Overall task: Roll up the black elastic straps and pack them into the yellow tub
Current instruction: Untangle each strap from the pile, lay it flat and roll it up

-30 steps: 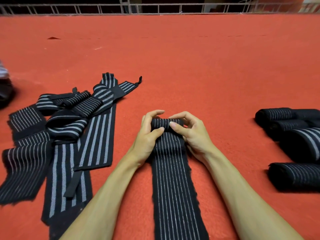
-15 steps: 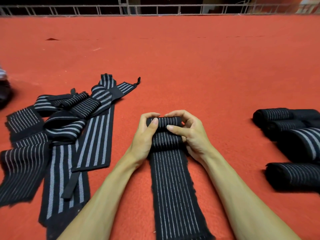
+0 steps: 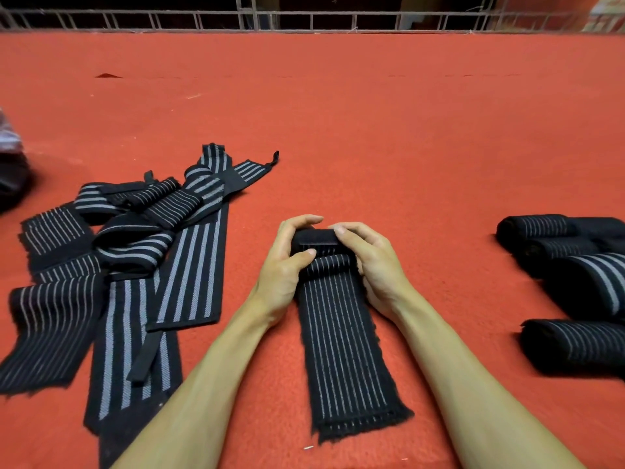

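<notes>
Since the earlier frame the roll (image 3: 316, 240) has grown thicker and the flat tail of the strap (image 3: 341, 350) has been drawn up. Its frayed end now shows at lower centre of the frame instead of running off the bottom edge. Both hands have come slightly nearer the viewer with it.

Left hand (image 3: 285, 265) and right hand (image 3: 377, 269) sit at centre frame, one at each end of the roll. Fingers (image 3: 306, 219) of both hands curl over the top of the roll, and the left thumb presses its near side; the right thumb is hidden. Holding both ends this way likely keeps the edges lined up and the elastic wound tight, so the bundle does not spring loose.

The tail lies straight toward the viewer on the red carpeted surface (image 3: 406, 130), which lets it feed squarely into the roll.

At left of the frame a heap of loose straps (image 3: 135, 265), black with pale stripes, lies unrolled and overlapping. At the right edge several finished rolls (image 3: 581, 286) lie close together, well apart from the hands, seemingly staged for packing. The yellow tub is not in view. A metal railing (image 3: 304, 20) runs across the top edge. A dark blurred object (image 3: 12, 177) at the left edge cannot be identified.

Judging by the heap, rolling is perhaps halfway done and packing has not begun.
</notes>
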Action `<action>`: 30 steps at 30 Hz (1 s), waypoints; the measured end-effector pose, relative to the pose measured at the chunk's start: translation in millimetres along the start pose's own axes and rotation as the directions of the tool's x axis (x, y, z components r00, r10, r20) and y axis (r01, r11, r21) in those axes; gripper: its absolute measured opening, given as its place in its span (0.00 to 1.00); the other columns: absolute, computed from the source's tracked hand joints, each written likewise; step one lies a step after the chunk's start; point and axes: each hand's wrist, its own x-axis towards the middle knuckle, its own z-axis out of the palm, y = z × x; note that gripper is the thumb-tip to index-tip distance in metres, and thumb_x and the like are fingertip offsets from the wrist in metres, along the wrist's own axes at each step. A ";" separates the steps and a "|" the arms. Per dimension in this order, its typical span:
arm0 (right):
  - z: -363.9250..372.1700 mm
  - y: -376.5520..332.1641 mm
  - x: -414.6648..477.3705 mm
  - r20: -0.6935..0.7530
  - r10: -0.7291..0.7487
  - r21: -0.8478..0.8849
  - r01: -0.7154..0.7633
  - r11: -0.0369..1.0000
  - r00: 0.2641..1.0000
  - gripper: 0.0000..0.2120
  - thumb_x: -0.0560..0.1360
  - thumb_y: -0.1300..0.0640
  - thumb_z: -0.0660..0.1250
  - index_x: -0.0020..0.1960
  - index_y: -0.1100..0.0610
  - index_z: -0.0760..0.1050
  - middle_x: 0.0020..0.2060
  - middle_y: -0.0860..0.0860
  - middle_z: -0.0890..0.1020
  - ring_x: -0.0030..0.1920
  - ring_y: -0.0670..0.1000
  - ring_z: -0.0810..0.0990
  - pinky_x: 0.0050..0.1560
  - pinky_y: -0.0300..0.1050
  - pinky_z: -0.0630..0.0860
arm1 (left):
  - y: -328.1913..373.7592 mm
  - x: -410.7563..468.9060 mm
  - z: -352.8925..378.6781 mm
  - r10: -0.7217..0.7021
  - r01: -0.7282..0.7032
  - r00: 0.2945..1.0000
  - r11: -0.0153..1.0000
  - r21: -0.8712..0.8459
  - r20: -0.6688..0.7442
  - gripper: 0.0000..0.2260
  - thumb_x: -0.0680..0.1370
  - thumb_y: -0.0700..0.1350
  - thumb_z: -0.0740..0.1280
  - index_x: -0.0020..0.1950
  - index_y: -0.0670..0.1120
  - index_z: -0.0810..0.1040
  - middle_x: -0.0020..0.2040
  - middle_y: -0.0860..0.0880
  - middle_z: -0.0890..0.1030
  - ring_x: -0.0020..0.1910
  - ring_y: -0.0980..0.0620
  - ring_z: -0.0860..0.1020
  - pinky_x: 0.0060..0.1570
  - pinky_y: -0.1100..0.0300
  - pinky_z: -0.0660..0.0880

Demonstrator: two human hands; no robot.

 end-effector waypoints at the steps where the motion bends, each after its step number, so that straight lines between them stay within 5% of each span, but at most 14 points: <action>1: -0.8 0.1 0.0 -0.004 -0.001 0.012 0.001 1.000 1.000 0.09 0.75 0.57 0.68 0.53 0.60 0.79 0.49 0.60 0.82 0.49 0.56 0.79 0.56 0.57 0.75 | 0.7 -0.3 0.7 0.003 -0.003 1.000 1.000 0.027 0.006 0.18 0.71 0.41 0.62 0.59 0.55 0.75 0.60 0.48 0.74 0.57 0.55 0.74 0.56 0.60 0.71; 7: -3.2 -2.0 -3.2 -0.004 -0.036 0.086 0.036 0.996 0.999 0.11 0.73 0.68 0.67 0.54 0.58 0.75 0.42 0.53 0.80 0.44 0.52 0.80 0.44 0.43 0.78 | -2.2 0.9 1.8 -0.023 0.022 1.000 0.997 0.072 0.006 0.17 0.71 0.56 0.65 0.60 0.60 0.76 0.63 0.41 0.74 0.63 0.45 0.73 0.66 0.46 0.69; 11: -3.9 -1.3 -2.4 0.013 -0.119 0.096 0.117 0.988 0.993 0.15 0.68 0.66 0.70 0.53 0.56 0.74 0.48 0.57 0.81 0.49 0.54 0.80 0.51 0.46 0.78 | -5.5 3.3 4.5 -0.074 0.077 0.996 0.996 0.046 -0.055 0.18 0.73 0.61 0.64 0.59 0.55 0.74 0.58 0.48 0.80 0.58 0.50 0.79 0.61 0.50 0.74; 17: 2.4 0.8 -5.1 0.040 -0.060 -0.078 0.063 0.995 0.997 0.25 0.67 0.51 0.75 0.61 0.55 0.72 0.56 0.54 0.79 0.53 0.46 0.81 0.52 0.42 0.77 | -0.8 5.9 3.5 -0.094 0.063 0.966 0.989 -0.134 -0.240 0.06 0.82 0.43 0.61 0.57 0.44 0.73 0.47 0.51 0.80 0.42 0.60 0.80 0.43 0.65 0.76; 22: 0.9 -0.3 -4.9 0.112 0.060 -0.088 -0.050 0.995 0.992 0.28 0.70 0.67 0.73 0.66 0.56 0.68 0.56 0.59 0.78 0.46 0.48 0.83 0.45 0.42 0.80 | 0.1 6.8 -1.7 -0.151 0.079 0.919 0.975 -0.205 -0.364 0.08 0.80 0.38 0.61 0.57 0.45 0.75 0.54 0.44 0.79 0.50 0.48 0.78 0.52 0.51 0.75; 26: -1.5 -2.7 -4.1 0.132 0.084 -0.011 -0.083 0.996 0.988 0.27 0.72 0.73 0.67 0.68 0.58 0.68 0.53 0.57 0.78 0.45 0.50 0.81 0.43 0.40 0.79 | -0.4 4.8 -3.8 -0.127 0.057 0.929 0.977 -0.205 -0.348 0.12 0.75 0.39 0.63 0.57 0.48 0.76 0.52 0.45 0.77 0.49 0.49 0.77 0.48 0.55 0.75; 30: -0.4 -5.4 -3.5 0.131 0.122 0.067 -0.131 0.989 0.984 0.22 0.74 0.60 0.69 0.66 0.58 0.70 0.48 0.59 0.80 0.42 0.53 0.79 0.41 0.44 0.76 | 2.1 2.8 -3.8 -0.074 0.033 0.959 0.988 -0.151 -0.275 0.17 0.69 0.40 0.63 0.56 0.51 0.76 0.51 0.48 0.76 0.49 0.53 0.76 0.50 0.58 0.75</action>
